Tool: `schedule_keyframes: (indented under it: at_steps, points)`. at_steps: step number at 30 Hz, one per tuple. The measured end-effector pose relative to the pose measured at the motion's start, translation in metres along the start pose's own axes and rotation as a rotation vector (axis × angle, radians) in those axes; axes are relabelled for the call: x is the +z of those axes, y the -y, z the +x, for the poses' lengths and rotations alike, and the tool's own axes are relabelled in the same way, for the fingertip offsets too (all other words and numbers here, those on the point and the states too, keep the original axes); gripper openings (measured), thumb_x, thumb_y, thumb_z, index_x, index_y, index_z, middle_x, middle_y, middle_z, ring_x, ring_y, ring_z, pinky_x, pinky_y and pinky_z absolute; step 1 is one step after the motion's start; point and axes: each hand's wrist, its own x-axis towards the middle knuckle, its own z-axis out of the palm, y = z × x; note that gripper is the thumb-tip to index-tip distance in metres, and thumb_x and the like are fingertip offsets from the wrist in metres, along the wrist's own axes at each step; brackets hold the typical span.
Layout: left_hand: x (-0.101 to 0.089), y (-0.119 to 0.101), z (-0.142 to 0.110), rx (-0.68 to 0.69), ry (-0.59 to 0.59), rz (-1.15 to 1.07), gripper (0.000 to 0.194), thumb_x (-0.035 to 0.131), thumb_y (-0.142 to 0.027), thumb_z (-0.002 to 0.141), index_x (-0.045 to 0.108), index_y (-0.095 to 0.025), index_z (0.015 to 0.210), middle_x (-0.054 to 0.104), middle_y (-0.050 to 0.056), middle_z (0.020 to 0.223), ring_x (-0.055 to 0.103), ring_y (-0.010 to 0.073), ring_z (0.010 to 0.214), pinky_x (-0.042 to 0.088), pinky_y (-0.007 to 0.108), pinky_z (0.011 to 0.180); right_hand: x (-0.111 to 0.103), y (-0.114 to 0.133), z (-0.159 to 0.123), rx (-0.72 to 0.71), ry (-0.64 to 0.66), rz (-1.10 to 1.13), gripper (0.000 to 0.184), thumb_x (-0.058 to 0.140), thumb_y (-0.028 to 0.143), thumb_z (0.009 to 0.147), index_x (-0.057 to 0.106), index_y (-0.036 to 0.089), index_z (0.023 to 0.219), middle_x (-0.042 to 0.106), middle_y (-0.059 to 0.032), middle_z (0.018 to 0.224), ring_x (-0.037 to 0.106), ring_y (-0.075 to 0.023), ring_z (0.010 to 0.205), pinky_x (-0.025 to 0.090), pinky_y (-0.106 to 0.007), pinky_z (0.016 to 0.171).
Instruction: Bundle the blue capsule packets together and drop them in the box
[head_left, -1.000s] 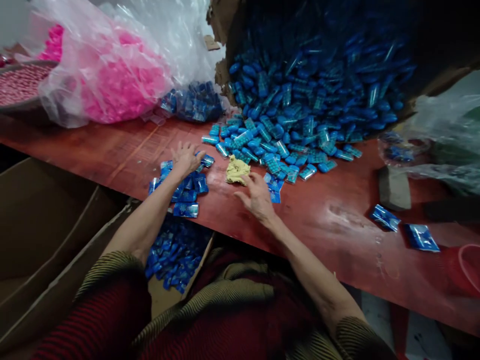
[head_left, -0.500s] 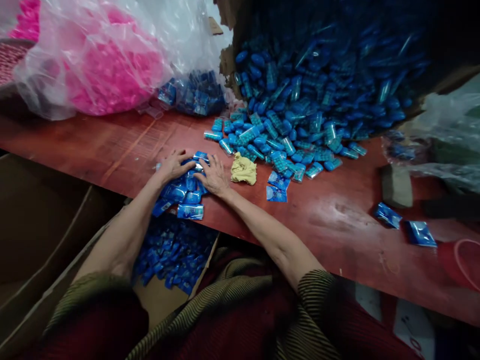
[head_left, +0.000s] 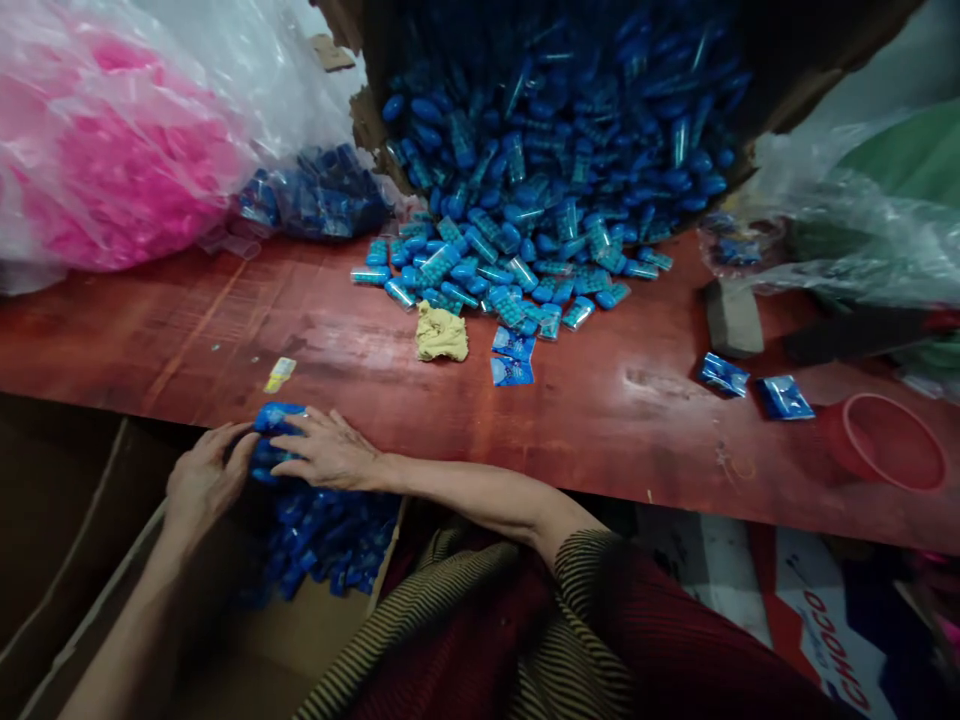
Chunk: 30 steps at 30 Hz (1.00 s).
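Observation:
At the table's front edge, a small cluster of blue packets (head_left: 270, 440) lies between my two hands. My left hand (head_left: 206, 478) is on its left side, fingers stretched out towards it and not closed round any packet. My right hand (head_left: 330, 452) lies over its right side with the fingers spread, touching the packets. Directly below is an open cardboard box (head_left: 300, 635) holding a heap of similar blue packets (head_left: 330, 545). Part of the cluster is hidden by my fingers.
Blue-capped clear tubes (head_left: 510, 260) spill from a big carton onto the red table (head_left: 585, 440). A yellow cloth (head_left: 441, 333), flat blue wrappers (head_left: 513, 358), a grey block (head_left: 733, 318) and a red bowl (head_left: 885, 440) also lie there. Pink pieces fill a plastic bag (head_left: 127, 170).
Both hands have moved down and left, sweeping the blue packets from the tabletop to its front edge above the box. A small yellow-white piece on the table is now uncovered. The view has shifted.

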Motion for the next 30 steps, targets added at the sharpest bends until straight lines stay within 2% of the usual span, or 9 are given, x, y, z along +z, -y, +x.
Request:
schedule_keyframes:
  at_steps: [3, 6, 9, 11, 15, 17, 20, 24, 30]
  points:
    - [0.014, -0.025, -0.005, -0.001, -0.219, 0.139, 0.023, 0.055, -0.044, 0.077, 0.064, -0.037, 0.097, 0.063, -0.002, 0.114, 0.05, 0.0326, 0.118, 0.029, 0.054, 0.106, -0.033, -0.013, -0.013, -0.02, -0.032, -0.041, 0.042, 0.043, 0.049, 0.091, 0.053, 0.024, 0.123, 0.048, -0.0059, 0.137, 0.039, -0.0193, 0.129, 0.029, -0.047, 0.108]
    - [0.047, -0.064, 0.003, 0.156, -0.287, 0.002, 0.025, 0.052, -0.041, 0.08, 0.064, -0.037, 0.101, 0.064, -0.006, 0.11, 0.051, 0.0281, 0.116, 0.031, 0.047, 0.107, -0.08, -0.049, -0.034, 0.173, -0.188, -0.162, 0.04, 0.04, 0.042, 0.094, 0.051, 0.022, 0.128, 0.046, -0.0079, 0.14, 0.031, -0.0196, 0.134, 0.021, -0.045, 0.112]
    - [0.091, -0.105, 0.017, 0.33, -0.162, -0.217, 0.029, 0.059, -0.033, 0.077, 0.065, -0.028, 0.105, 0.064, -0.001, 0.113, 0.05, 0.0255, 0.118, 0.027, 0.04, 0.11, -0.114, -0.095, -0.057, 0.46, -0.289, -0.286, 0.051, 0.043, 0.042, 0.092, 0.039, 0.019, 0.138, 0.033, -0.0121, 0.148, 0.016, -0.0274, 0.141, 0.008, -0.056, 0.111]
    - [0.124, -0.129, 0.028, 0.462, -0.075, -0.12, 0.039, 0.053, -0.033, 0.081, 0.058, -0.021, 0.118, 0.059, 0.006, 0.126, 0.048, 0.0246, 0.121, 0.029, 0.041, 0.109, -0.122, -0.12, -0.069, 0.547, -0.235, -0.33, 0.062, 0.045, 0.045, 0.09, 0.032, 0.012, 0.142, 0.024, -0.0173, 0.151, 0.012, -0.0327, 0.141, 0.008, -0.058, 0.11]
    - [0.183, -0.157, 0.05, 0.592, 0.085, 0.031, 0.047, 0.036, -0.041, 0.088, 0.054, -0.014, 0.123, 0.049, 0.013, 0.137, 0.038, 0.0255, 0.131, 0.026, 0.046, 0.11, -0.118, -0.135, -0.082, 0.555, -0.103, -0.358, 0.071, 0.046, 0.046, 0.09, 0.025, 0.005, 0.144, 0.023, -0.0212, 0.15, 0.017, -0.035, 0.14, 0.011, -0.056, 0.11]
    - [0.202, -0.162, 0.057, 0.577, 0.15, 0.106, 0.05, 0.032, -0.043, 0.089, 0.057, -0.013, 0.12, 0.048, 0.015, 0.137, 0.036, 0.0284, 0.132, 0.026, 0.049, 0.108, -0.12, -0.129, -0.091, 0.493, -0.049, -0.351, 0.064, 0.048, 0.042, 0.089, 0.032, 0.008, 0.141, 0.025, -0.0188, 0.151, 0.02, -0.0353, 0.139, 0.015, -0.056, 0.109]
    - [0.215, -0.163, 0.058, 0.514, 0.127, 0.222, 0.05, 0.036, -0.044, 0.087, 0.058, -0.014, 0.121, 0.043, 0.017, 0.141, 0.029, 0.0351, 0.135, 0.024, 0.055, 0.106, -0.137, -0.121, -0.121, 0.4, -0.043, -0.352, 0.044, 0.048, 0.035, 0.091, 0.049, 0.018, 0.131, 0.039, -0.0113, 0.145, 0.029, -0.032, 0.135, 0.02, -0.053, 0.107]
    - [0.218, -0.166, 0.044, 0.489, 0.041, 0.246, 0.046, 0.044, -0.04, 0.085, 0.057, -0.017, 0.122, 0.043, 0.015, 0.142, 0.027, 0.037, 0.135, 0.022, 0.056, 0.105, -0.158, -0.127, -0.175, 0.542, -0.247, -0.421, 0.036, 0.047, 0.028, 0.091, 0.055, 0.019, 0.125, 0.052, -0.012, 0.131, 0.044, -0.0256, 0.12, 0.032, -0.041, 0.098]
    - [0.221, -0.182, -0.005, 0.531, -0.063, 0.094, 0.035, 0.048, -0.033, 0.083, 0.061, -0.015, 0.111, 0.052, 0.017, 0.13, 0.034, 0.0335, 0.131, 0.026, 0.051, 0.105, -0.145, -0.141, -0.205, 0.687, -0.29, -0.505, 0.025, 0.047, 0.03, 0.092, 0.068, 0.023, 0.104, 0.062, -0.0086, 0.109, 0.048, -0.0234, 0.099, 0.034, -0.034, 0.079]
